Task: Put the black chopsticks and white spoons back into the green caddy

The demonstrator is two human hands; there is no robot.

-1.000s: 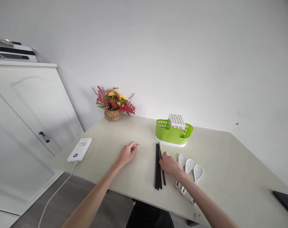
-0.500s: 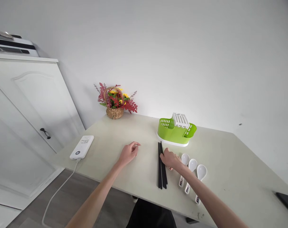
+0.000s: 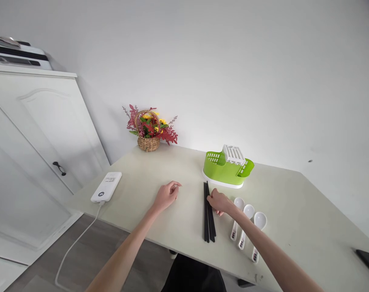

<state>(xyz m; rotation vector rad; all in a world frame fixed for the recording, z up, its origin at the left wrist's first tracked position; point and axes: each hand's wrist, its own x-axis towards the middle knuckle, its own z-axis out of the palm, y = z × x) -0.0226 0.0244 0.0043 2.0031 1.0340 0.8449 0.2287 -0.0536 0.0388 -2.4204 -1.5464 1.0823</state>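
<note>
Several black chopsticks (image 3: 206, 227) lie side by side on the table, their thin ends pointing away from me. My right hand (image 3: 218, 201) is closed at their right edge, with thumb and forefinger pinching chopsticks partway along; how many is hidden. My left hand (image 3: 167, 195) rests over the table left of the chopsticks, holding nothing, its fingers loosely curled and apart. Just behind the chopsticks stands a green utensil caddy (image 3: 219, 172) with a white slotted top (image 3: 234, 154) and white base. Right of my right hand lie three white spoons (image 3: 260, 220), partly covered by my forearm.
A wicker basket of artificial flowers (image 3: 148, 143) stands at the back left against the wall. A white power bank (image 3: 107, 186) with a cable lies at the left edge. A dark flat object (image 3: 368, 261) lies far right. A white cabinet (image 3: 50, 162) borders the table's left.
The view has shifted slightly. My right hand stays at the chopsticks, its fingers a little more curled against them. My left hand has hardly moved.
</note>
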